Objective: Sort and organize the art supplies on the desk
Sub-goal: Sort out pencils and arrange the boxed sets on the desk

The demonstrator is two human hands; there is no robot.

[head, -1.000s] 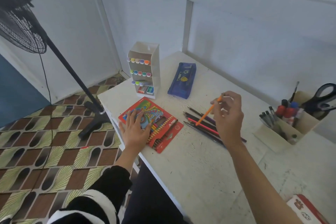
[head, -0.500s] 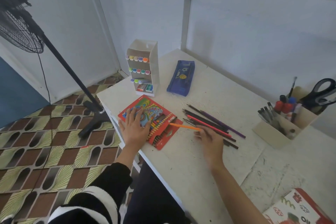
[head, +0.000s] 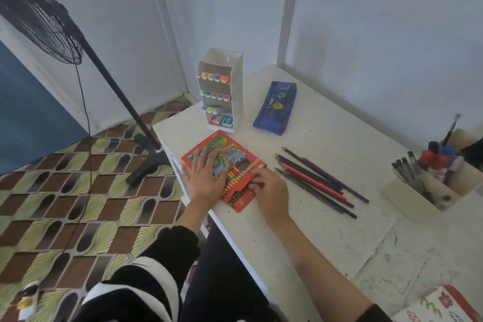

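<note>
A red coloured-pencil box [head: 235, 158] lies flat near the desk's left edge. My left hand [head: 205, 181] rests on its printed cover with straight fingers. My right hand [head: 271, 195] is at the box's right side, its fingertips curled down onto the row of pencils in the window. The orange pencil it carried is hidden under those fingers. To the right of the box, several loose dark, red and purple pencils [head: 316, 180] lie side by side on the white desk [head: 326, 230].
A white marker rack [head: 224, 91] and a blue pencil case [head: 275, 108] stand behind the box. A beige organizer [head: 418, 196] with pens and bottles is at the right. A patterned book [head: 444, 306] lies bottom right. A floor fan [head: 117, 86] stands left of the desk.
My right hand brought the orange pencil down from above the loose pencils, leftward to the box, and now sits on the box's window. The left hand stayed on the cover.
</note>
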